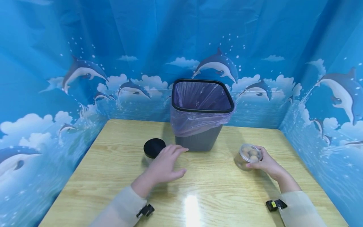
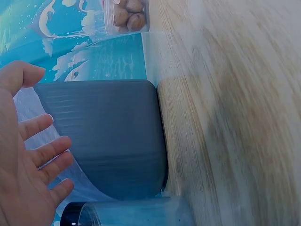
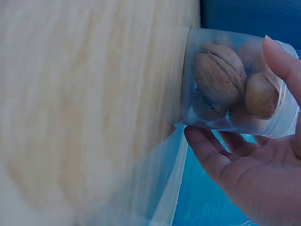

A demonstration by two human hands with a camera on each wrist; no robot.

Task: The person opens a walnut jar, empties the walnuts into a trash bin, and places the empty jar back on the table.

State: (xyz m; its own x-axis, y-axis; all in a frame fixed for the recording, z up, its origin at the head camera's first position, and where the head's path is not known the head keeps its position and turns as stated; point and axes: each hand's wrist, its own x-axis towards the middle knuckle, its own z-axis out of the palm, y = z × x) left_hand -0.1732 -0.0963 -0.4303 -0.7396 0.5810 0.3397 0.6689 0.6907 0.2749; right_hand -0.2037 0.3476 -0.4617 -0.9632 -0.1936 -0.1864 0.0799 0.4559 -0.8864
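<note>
At the right of the table, my right hand (image 1: 270, 165) grips a clear plastic jar (image 1: 241, 162) from its right side, thumb across the near side and fingers behind. Inside it, brown walnuts (image 3: 218, 75) show through the wall in the right wrist view. The jar's base is right at the tabletop. My left hand (image 1: 165, 165) hovers in front of the bin with fingers spread and nothing in them. Just beyond its wrist and knuckles stands a clear jar with a black lid (image 1: 154, 147), its lower part hidden by the hand.
A dark grey bin (image 1: 195, 141) lined with a thin purple bag (image 1: 195, 123) stands at the table's back middle. The wooden table (image 1: 215, 192) is enclosed by blue dolphin-printed curtains (image 1: 170, 37) at the back and both sides.
</note>
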